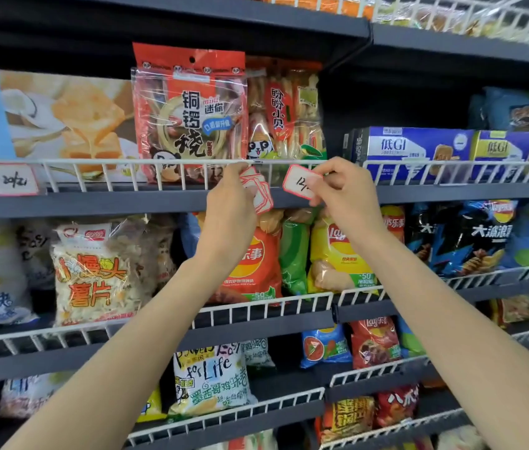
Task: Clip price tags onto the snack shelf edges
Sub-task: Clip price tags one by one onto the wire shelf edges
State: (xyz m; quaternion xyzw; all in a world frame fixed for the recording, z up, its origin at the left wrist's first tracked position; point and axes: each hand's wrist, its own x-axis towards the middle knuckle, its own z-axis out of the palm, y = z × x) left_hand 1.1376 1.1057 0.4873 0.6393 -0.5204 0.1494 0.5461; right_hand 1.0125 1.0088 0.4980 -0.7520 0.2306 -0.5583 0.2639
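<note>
The right hand pinches one price tag by its right end between thumb and fingertips; that is the working grip. The tag is a red-bordered white card with handwriting, its long axis roughly level and tipped slightly down to the right. The white wire rail along the shelf front runs level just above the tag's top edge, so the tag lies just below and in front of its target, and the coming move looks like a short lift up and inward. The right hand is plainly the nearer one for it.

The left hand is curled round a small stack of spare tags, fanned, with its fingertips at the same rail just left of the held tag. Roughly four or five cards show in the stack; an exact count cannot be made.

One tag already clipped hangs on the rail far to the left.
</note>
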